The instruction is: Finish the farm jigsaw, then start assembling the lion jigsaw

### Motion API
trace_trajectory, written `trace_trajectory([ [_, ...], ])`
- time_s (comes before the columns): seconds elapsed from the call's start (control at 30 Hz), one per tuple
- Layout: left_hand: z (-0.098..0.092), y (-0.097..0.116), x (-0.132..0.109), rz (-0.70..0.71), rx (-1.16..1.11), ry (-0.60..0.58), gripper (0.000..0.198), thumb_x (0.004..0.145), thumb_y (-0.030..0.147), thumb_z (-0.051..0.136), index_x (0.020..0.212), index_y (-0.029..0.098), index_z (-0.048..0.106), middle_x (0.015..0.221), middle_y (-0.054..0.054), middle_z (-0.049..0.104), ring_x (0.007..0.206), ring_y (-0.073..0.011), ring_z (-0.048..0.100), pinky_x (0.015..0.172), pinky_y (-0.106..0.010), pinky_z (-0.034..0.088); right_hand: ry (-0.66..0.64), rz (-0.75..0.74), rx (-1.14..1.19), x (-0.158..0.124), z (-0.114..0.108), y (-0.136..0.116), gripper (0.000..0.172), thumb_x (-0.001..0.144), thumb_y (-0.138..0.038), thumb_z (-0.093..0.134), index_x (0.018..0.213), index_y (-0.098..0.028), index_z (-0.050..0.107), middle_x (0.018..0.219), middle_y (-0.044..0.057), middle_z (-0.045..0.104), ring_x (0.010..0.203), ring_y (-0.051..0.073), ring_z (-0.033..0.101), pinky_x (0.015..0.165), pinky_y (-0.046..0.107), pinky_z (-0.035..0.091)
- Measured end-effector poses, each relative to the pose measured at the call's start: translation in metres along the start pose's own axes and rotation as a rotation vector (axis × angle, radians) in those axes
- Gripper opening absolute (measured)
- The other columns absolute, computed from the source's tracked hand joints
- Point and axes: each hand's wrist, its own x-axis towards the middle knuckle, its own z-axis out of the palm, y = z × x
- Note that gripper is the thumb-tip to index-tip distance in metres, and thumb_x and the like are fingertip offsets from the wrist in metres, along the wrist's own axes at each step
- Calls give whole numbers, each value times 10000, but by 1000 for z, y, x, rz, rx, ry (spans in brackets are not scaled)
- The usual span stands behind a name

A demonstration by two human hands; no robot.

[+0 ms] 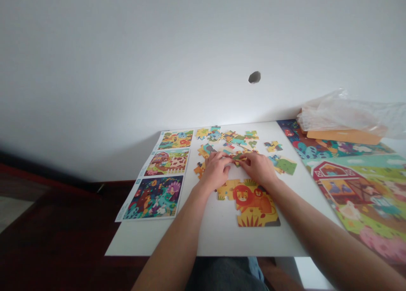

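Head view: the left hand [215, 170] and right hand [258, 168] curl nearly closed, both pinching a small jigsaw piece [238, 157] between them — just far of the part-built lion puzzle [253, 204] on the white counter [218, 236], loose pieces [228, 138] beyond.

A room at home (white wall [127, 58], dark wooden floor [60, 227]) with children's jigsaw puzzles [253, 204]

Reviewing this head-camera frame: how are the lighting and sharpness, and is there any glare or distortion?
Head view: soft, dim light greys the white wall; the dark wooden floor sinks into shadow; the crumpled clear plastic bag shows mild glare; the small colourful cardboard puzzle pieces look slightly soft; wide-angle distortion slants the edges of the white tabletop.
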Motion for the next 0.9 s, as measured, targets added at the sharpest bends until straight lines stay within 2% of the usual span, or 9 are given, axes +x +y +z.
trace_trajectory([
  [0.13, 2, -5, 2, -6, -30, 27, 440, 843, 20, 483, 1063, 293, 749, 1142, -29, 651, 1123, -251, 514, 1021, -444, 404, 37, -19, 19, -1, 2, 2, 240, 902, -429, 582, 1022, -294, 739, 966, 36, 679, 834, 176, 643, 690, 265, 437],
  [0.3, -1, -10, 3, -19, -27, 36, 453, 800, -1, 476, 1053, 259, 748, 1182, -30, 664, 1147, -248, 527, 1028, -442, 413, 82, -116, 66, 2, 9, 6, 285, 783, -459, 727, 1010, -289, 757, 1004, 59, 595, 968, 209, 597, 868, 302, 465],
  [0.53, -15, -18, -1, -174, 113, 84, 498, 723, 8, 551, 1079, 311, 722, 1305, -6, 610, 1232, -328, 453, 1011, -551, 386, 95, -134, 81, 4, 13, 11, 239, 818, -367, 701, 1033, -274, 746, 1032, 69, 583, 1002, 224, 557, 919, 333, 455],
  [0.63, -13, -22, -1, -241, 125, 71, 506, 722, -4, 535, 1077, 304, 723, 1302, -17, 613, 1217, -340, 461, 971, -562, 410, 145, -118, 29, 3, 12, 11, 321, 799, -402, 708, 1094, -277, 732, 1144, 93, 570, 1065, 267, 513, 954, 380, 435],
  [0.77, -8, -26, 0, -243, 101, 51, 520, 732, -10, 528, 1106, 297, 720, 1304, -18, 608, 1214, -328, 472, 1005, -540, 421, 151, -96, -21, 4, 13, 13, 461, 778, -465, 708, 1191, -260, 694, 1193, 107, 583, 1090, 303, 486, 985, 429, 408],
  [0.9, -8, -26, 0, -218, 79, 57, 495, 757, -12, 525, 1103, 280, 725, 1290, -21, 615, 1206, -302, 480, 1052, -505, 408, 112, -138, 6, 5, 13, 14, 449, 793, -448, 699, 1190, -240, 691, 1183, 98, 614, 1089, 284, 498, 996, 410, 397],
])
